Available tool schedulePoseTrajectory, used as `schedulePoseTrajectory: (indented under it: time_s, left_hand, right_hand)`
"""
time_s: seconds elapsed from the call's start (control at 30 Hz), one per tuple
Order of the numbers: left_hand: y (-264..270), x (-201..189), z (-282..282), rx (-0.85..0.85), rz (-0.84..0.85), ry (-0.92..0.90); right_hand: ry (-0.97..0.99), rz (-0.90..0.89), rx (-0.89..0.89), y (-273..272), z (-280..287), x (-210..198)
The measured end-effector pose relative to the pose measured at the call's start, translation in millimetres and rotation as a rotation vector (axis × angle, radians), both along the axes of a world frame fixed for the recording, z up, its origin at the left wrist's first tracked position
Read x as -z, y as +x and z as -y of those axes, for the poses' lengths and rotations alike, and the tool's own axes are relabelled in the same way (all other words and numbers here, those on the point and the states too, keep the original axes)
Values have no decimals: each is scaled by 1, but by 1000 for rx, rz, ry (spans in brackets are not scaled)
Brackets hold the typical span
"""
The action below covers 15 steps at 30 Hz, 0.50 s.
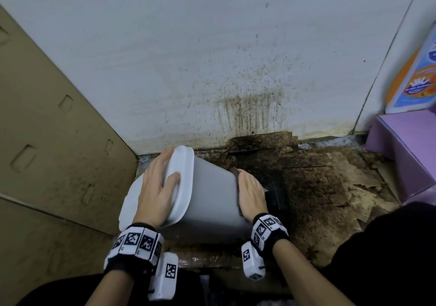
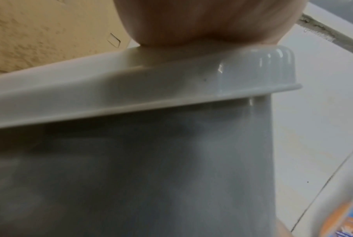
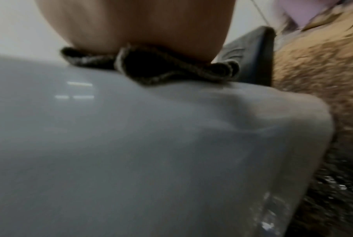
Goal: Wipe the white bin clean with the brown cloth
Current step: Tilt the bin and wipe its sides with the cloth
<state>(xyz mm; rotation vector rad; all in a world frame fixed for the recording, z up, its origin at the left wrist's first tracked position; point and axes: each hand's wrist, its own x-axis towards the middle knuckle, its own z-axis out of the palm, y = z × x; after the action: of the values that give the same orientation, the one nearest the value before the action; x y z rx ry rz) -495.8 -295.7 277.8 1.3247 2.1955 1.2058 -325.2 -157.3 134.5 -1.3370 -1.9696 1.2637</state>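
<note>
The white bin [image 1: 212, 192] lies tilted on the floor, its white lid [image 1: 184, 164] turned to the left. My left hand [image 1: 158, 183] rests flat on the lid with fingers spread, thumb on the lid's rim. My right hand [image 1: 250, 192] presses the brown cloth [image 1: 234, 171] flat against the bin's side near its base; only a dark edge of cloth shows past the fingers. In the left wrist view the palm [image 2: 191, 20] sits on the lid's rim [image 2: 131, 89]. In the right wrist view the crumpled cloth [image 3: 155, 67] lies under the palm [image 3: 141, 24] on the bin wall [image 3: 131, 144].
A large cardboard box [image 1: 47, 140] stands at the left. The white wall [image 1: 247, 107] behind carries brown drip stains. Dirty, wet cardboard sheets [image 1: 318, 175] cover the floor to the right. A purple box [image 1: 405, 145] sits far right. A black object [image 3: 252, 61] lies behind the bin.
</note>
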Motion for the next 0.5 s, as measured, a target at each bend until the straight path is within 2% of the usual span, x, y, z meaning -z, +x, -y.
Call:
schedulePoseTrajectory:
  time_s: [0.1,0.2,0.37,0.5]
  left_hand:
    - [7,0,-1,3,-8,2]
    - [11,-2,-4,2,-23,2]
    - [13,-3,-4,-18,-19,-7]
    - [18,-3,-6,-19,-48,-17]
  right_hand:
    - [-2,21,41,7,-8,15]
    - [-5,31,67,8,-6,9]
    - [78,39,58,3,15,-26]
    - [46,-142,89,-21,37,-62]
